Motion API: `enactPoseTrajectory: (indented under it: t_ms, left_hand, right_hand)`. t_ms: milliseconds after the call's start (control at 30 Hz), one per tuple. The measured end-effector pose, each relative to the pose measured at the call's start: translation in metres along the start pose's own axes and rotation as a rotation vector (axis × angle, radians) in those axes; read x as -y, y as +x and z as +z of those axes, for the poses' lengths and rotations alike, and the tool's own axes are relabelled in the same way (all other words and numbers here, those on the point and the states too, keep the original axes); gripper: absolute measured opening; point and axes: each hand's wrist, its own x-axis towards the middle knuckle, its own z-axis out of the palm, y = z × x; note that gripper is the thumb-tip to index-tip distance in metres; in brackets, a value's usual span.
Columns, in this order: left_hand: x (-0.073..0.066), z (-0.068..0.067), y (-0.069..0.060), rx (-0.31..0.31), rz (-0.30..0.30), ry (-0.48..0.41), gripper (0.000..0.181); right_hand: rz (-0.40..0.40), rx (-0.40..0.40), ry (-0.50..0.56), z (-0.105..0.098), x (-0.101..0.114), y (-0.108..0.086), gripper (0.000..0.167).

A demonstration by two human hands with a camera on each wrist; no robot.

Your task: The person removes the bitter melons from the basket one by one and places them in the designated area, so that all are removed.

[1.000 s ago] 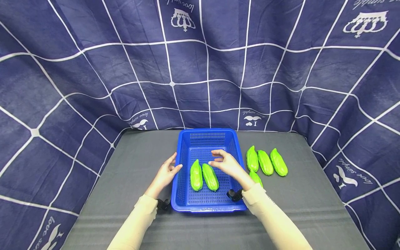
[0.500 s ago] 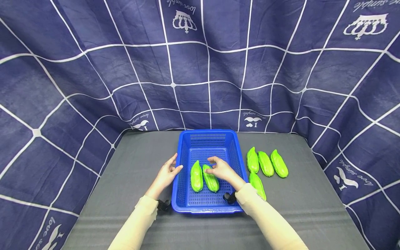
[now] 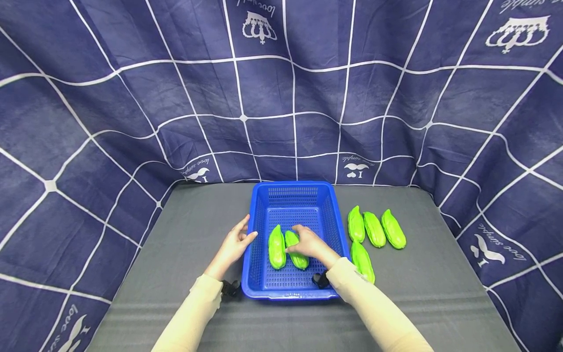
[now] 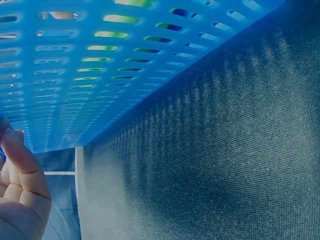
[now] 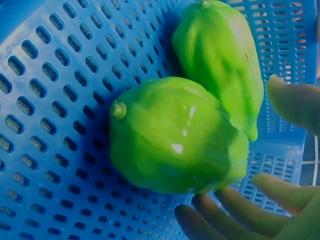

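Two hands stood at the slotted blue basket [image 3: 290, 295]: the right hand [image 3: 309, 244], thumb well apart from its spread fingers, reached around a ribbed green gourd [image 3: 297, 259] lying inside, though firm contact could not be told, while the left hand [image 3: 233, 244] kept thumb and fingers apart by the left rim. A sure grip seemed to call for lowering the thumb into the gap before the neighbouring gourd [image 3: 276, 248], opposite fingers low on the glossy flank. Four other gourds [image 3: 374, 230] lay on the grey desk [image 3: 440, 293], before a checked curtain [image 3: 374, 39].
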Motion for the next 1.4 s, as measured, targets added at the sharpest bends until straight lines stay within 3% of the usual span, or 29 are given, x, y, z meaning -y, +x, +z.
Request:
enactPoseTrajectory:
  t_ms: [433,1400]
  left_hand:
    - [0.0001,-0.0003,0.0008,0.001,-0.006,-0.004,0.066]
    - [0.0027,-0.0003,0.0007,-0.007,0.001,-0.004,0.066]
  right_hand:
    - [0.046,0.02,-0.092,0.0055,-0.0033,0.0024,0.079]
    - [0.084,-0.026,-0.031,0.0015,0.0006,0.0016,0.076]
